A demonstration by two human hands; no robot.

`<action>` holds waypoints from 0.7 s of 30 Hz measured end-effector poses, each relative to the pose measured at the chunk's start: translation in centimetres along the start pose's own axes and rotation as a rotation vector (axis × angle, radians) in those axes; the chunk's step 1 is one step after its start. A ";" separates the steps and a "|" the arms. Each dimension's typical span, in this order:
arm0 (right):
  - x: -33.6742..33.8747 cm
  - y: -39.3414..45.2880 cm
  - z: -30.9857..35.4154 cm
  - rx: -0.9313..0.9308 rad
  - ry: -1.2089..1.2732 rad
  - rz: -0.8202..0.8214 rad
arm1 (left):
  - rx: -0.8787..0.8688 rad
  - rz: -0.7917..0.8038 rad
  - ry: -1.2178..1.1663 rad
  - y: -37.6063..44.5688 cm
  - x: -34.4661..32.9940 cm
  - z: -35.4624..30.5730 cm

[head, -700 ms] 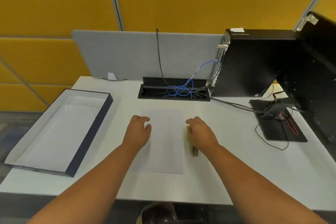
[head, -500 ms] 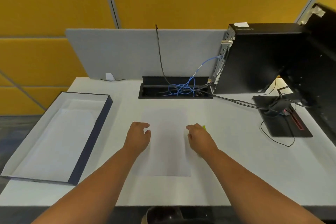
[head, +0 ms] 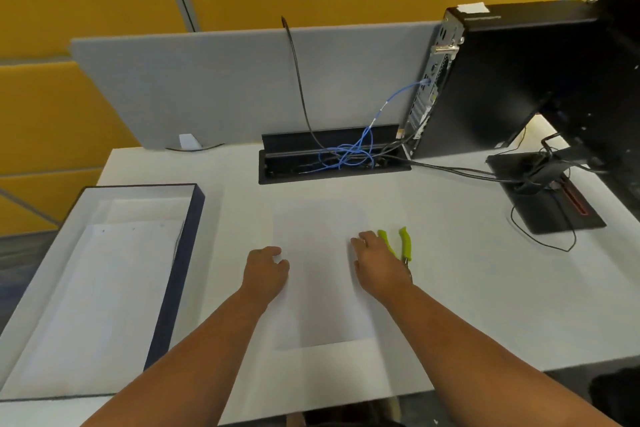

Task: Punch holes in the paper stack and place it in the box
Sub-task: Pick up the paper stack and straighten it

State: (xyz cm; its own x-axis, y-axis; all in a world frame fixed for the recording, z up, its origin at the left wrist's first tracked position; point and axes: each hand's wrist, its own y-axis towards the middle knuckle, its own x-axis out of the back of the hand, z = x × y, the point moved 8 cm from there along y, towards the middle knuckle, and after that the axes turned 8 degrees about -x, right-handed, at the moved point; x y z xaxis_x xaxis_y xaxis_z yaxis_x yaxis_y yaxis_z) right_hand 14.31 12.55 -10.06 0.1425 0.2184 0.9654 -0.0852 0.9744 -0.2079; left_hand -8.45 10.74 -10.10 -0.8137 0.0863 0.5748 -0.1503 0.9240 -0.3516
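Paper stack (head: 320, 274) lies between both hands' fingers (head: 360, 242).

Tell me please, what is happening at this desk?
A person is working with a paper stack on a white desk. The left hand rests on the stack's left edge and the right hand on its right edge. A green-handled punch lies beside the right hand, apparently not held. An open box waits at the left, with what looks like white sheets inside. The stack is not yet in the box.
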 end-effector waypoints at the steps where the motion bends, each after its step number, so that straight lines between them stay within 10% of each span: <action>1: 0.2 0.1 0.4 0.022 -0.011 -0.006 | 0.011 -0.001 -0.007 0.0 0.0 0.0; 21: -1.7 2.1 0.4 0.068 -0.106 0.042 | 0.328 -0.028 -0.319 2.2 -1.6 1.0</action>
State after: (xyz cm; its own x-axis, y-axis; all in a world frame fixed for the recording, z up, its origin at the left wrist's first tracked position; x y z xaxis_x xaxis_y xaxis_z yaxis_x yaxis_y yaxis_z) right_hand 13.53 14.18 -12.05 0.0325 0.2482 0.9682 -0.1560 0.9581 -0.2404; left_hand -8.09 12.26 -12.56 -0.9313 -0.1033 0.3493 -0.3025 0.7533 -0.5839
